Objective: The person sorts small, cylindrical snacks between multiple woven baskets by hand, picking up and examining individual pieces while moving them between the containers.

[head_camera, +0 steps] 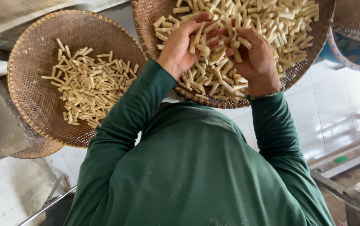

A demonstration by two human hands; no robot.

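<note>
Head view, looking down. A large round woven tray (309, 54) lies directly ahead of the person, heaped with pale short dough sticks (272, 21) pointing every way. A second woven tray (33, 104), to the left, bears a smaller heap (90, 86). Both green sleeves (134, 109) reach forward. Left hand (180, 42) and right hand (253, 54), equally near, meet over the near pile, fingers half curled, each cupping a few sticks.

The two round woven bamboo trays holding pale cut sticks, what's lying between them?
Nothing separate: in the head view the smaller round woven tray and the larger round woven tray nearly meet, with only a grey surface and the green sleeve there.
</note>
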